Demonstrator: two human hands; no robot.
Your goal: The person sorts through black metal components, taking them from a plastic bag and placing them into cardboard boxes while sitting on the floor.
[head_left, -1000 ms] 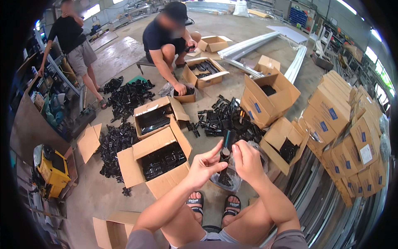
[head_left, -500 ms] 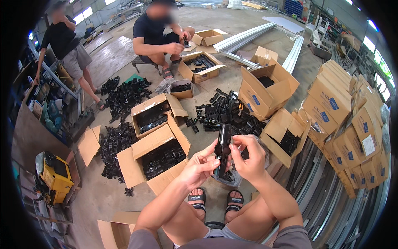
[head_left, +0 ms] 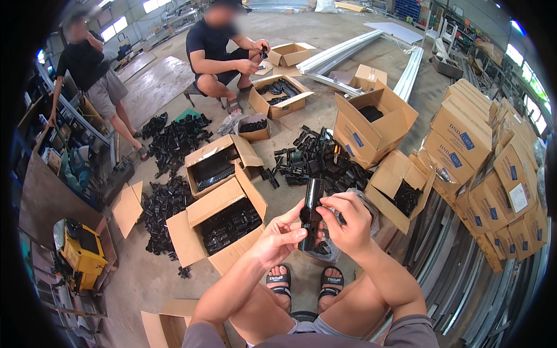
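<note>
In front of me, upright and slightly tilted, is a glossy black tubular part (head_left: 315, 194) with a round opening on its side. My left hand (head_left: 279, 236) is closed around its lower half, thumb in front. My right hand (head_left: 350, 223) pinches at the part's right side, thumb and fingertips together. Whether a small piece sits between those fingertips is too small to see. Below my hands, a clear plastic bag (head_left: 361, 238) with black pieces is partly hidden. Just left, an open carton (head_left: 188, 246) holds similar black parts.
Heaps of black parts lie ahead (head_left: 319, 156) and left (head_left: 165, 217). More open cartons (head_left: 380, 130) stand around. Stacked cartons (head_left: 464, 136) and long metal profiles (head_left: 429, 272) line the right. A seated person (head_left: 212, 43) handles a small black piece; another person (head_left: 87, 64) stands far left.
The black part has turned slightly in my left hand, bringing its side opening into view. My right fingertips stay at its side. The seated person's hands have risen a little.
</note>
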